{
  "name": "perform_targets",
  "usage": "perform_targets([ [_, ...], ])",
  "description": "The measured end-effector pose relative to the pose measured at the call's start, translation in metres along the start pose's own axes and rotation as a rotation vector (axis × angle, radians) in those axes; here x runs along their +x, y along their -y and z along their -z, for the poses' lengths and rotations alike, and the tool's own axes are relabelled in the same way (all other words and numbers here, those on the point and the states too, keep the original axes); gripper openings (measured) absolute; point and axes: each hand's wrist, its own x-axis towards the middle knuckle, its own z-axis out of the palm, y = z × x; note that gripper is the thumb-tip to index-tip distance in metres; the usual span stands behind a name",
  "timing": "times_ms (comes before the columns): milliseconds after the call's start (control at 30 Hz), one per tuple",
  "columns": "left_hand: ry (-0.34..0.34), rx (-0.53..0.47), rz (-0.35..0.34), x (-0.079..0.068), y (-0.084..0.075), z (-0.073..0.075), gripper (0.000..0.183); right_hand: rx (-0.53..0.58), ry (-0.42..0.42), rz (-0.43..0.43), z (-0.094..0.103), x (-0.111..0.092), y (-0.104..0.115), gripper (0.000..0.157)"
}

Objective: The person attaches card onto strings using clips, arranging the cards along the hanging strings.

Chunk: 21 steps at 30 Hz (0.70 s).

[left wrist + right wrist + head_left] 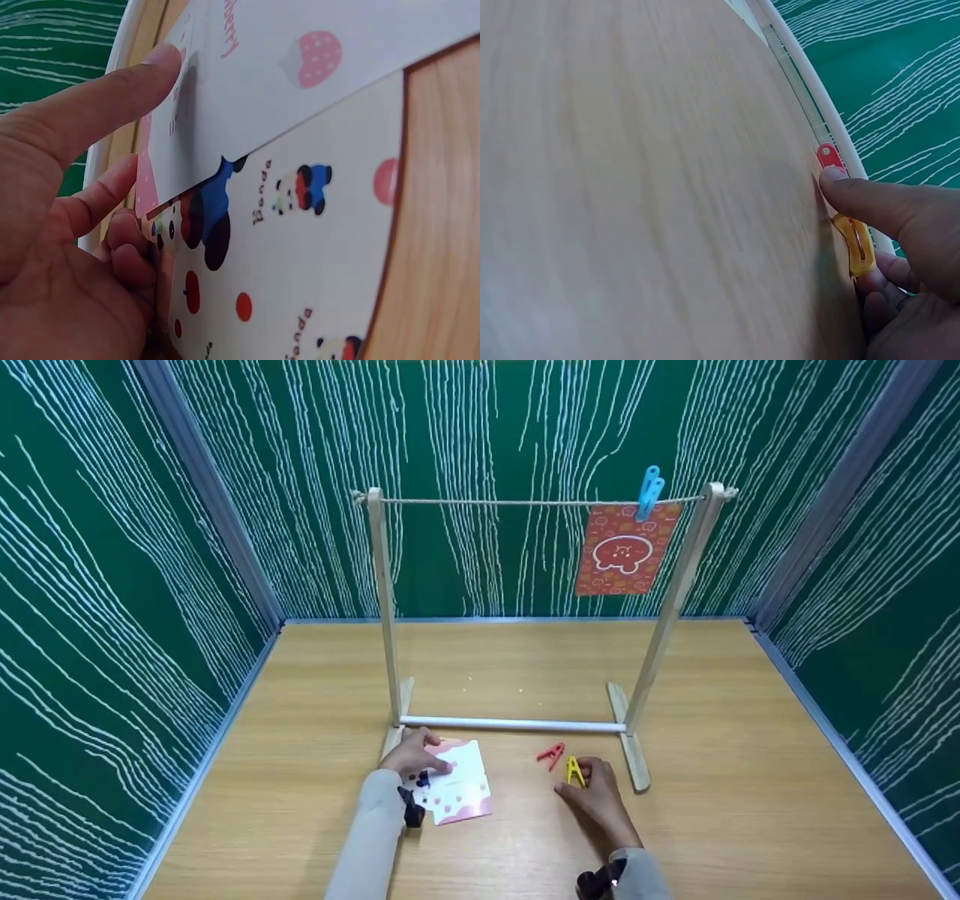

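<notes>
My left hand [412,755] pinches the edge of a white and pink strawberry card [469,761], its thumb on the printed face and fingers behind. Below it, the left wrist view shows a white card with pandas and red dots [300,255], partly covered by the strawberry card. Over on the right, my right hand [600,802] holds a yellow clothespin [574,771] between thumb and fingers, low over the table. Just beyond it lies a red clothespin [552,753], which my right thumb overlaps in the right wrist view.
Ahead stands a wooden frame with a left post [384,607], a right post [675,600] and a white bottom bar [514,725]. From its rope [480,502] hangs a red card [622,574], held by a blue clothespin [649,495]. Green walls enclose the wooden table [262,780].
</notes>
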Motion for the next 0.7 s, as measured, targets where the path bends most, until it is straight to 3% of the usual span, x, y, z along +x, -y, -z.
perform_targets([
  [233, 0.016, -0.009, -0.011, -0.0035, -0.0021, -0.0005, 0.044, -0.03, -0.004, -0.002, 0.0002, 0.0012, 0.0003, 0.054],
  [400, 0.005, 0.023, 0.008, -0.0058, -0.0047, -0.0011, 0.043, -0.039, -0.027, 0.044, 0.0003, 0.0001, -0.0001, 0.052],
  [700, -0.006, 0.027, 0.052, -0.0035, -0.0052, -0.0006, 0.041, -0.047, -0.017, 0.018, 0.0016, -0.0011, 0.0009, 0.044],
])
